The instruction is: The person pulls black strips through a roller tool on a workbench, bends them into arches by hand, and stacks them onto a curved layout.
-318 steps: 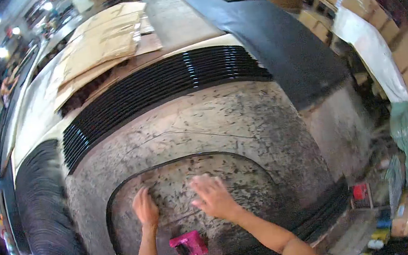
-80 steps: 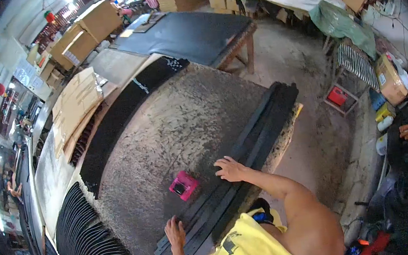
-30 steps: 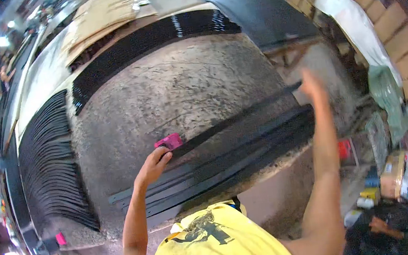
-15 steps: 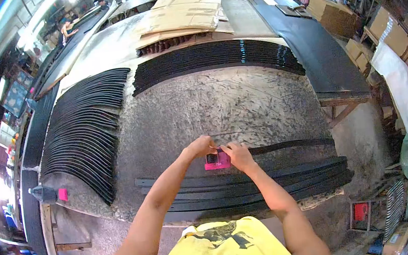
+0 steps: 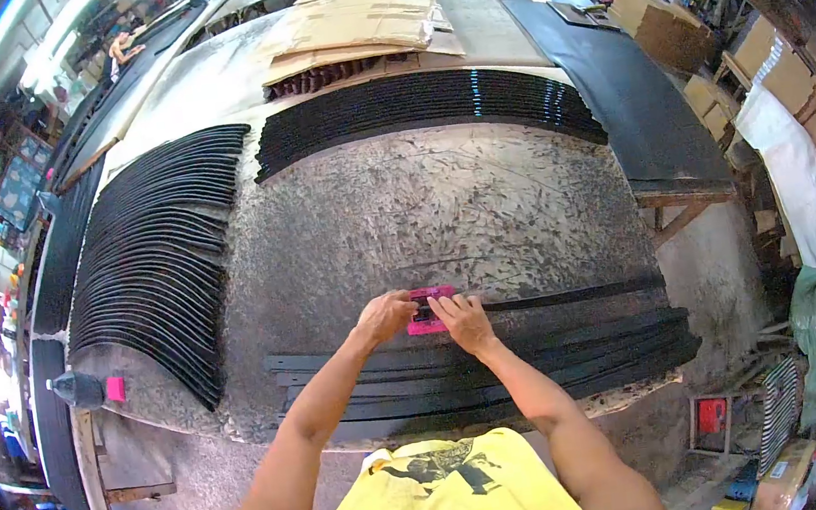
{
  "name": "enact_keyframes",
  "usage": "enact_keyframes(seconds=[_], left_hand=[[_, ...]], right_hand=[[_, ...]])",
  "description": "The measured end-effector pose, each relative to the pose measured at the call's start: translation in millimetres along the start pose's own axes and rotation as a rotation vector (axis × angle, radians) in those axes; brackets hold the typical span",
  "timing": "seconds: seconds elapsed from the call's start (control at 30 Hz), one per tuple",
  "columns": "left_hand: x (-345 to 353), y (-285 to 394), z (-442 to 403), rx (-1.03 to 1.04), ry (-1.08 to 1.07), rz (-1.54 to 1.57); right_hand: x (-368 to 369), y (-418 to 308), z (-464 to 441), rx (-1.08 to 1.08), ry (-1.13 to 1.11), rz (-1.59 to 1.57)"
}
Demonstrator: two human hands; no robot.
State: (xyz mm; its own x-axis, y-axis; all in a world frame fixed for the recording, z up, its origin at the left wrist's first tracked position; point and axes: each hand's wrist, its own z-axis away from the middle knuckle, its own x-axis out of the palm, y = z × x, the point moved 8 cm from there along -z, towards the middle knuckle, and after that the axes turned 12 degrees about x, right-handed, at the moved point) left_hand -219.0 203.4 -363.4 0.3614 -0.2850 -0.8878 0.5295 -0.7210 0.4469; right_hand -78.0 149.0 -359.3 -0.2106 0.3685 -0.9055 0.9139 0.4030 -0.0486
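Observation:
A bright pink block-like tool (image 5: 428, 327) with a dark middle lies on the worktable between my hands. My left hand (image 5: 387, 318) is closed at its left side, fingertips at the dark middle. My right hand (image 5: 466, 321) comes over its right part, fingers bent and pressed together where a long black strip (image 5: 574, 294) meets the tool. The strip runs from under that hand to the right along the table. My fingers hide the exact grip. Nearer to me lies a pile of flat black strips (image 5: 502, 370).
Rows of black strips (image 5: 151, 254) lie at the left, more strips (image 5: 421, 107) at the back. Behind are stacked cardboard sheets (image 5: 356, 19). A dark bottle (image 5: 79, 390) and pink block (image 5: 115, 389) stand at the left corner. A person (image 5: 123, 51) is far left.
My left hand has moved down and left, from the tool's far edge to its left side. My right hand has shifted slightly down, and the strip lies straighter.

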Motion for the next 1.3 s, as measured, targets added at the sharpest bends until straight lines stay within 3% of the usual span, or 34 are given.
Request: enact_keyframes(seconds=[0.13, 0.17, 0.27, 0.5, 0.67, 0.83, 0.93, 1.0, 1.17, 1.3], left_hand=[[-32, -43, 69, -0.099, -0.034, -0.049], [-39, -58, 88, -0.214, -0.117, -0.107], [-68, -63, 114, -0.198, -0.120, -0.286], [-20, 27, 12, 0.082, 0.184, -0.239], [-11, 12, 23, 0.038, 0.132, -0.185], [-49, -22, 91, -0.053, 0.075, -0.311], [-68, -59, 150, -0.203, -0.008, -0.402], [-100, -73, 192, -0.297, 0.110, -0.422], [-168, -111, 303, -0.525, 0.077, -0.510], [-223, -134, 391, -0.722, 0.220, -0.568]], right_hand=[[10, 3, 1, 0.031, -0.042, -0.079], [11, 3, 1, 0.025, -0.031, -0.077], [13, 4, 2, 0.030, -0.023, -0.079], [17, 0, 0, 0.052, -0.085, -0.099], [12, 2, 0, 0.063, -0.101, -0.132], [14, 3, 2, 0.028, 0.009, -0.091], [17, 5, 3, 0.032, -0.045, -0.118], [18, 5, 2, 0.024, -0.046, -0.106], [16, 1, -1, 0.004, -0.090, -0.061], [18, 0, -3, 0.002, -0.112, -0.039]])
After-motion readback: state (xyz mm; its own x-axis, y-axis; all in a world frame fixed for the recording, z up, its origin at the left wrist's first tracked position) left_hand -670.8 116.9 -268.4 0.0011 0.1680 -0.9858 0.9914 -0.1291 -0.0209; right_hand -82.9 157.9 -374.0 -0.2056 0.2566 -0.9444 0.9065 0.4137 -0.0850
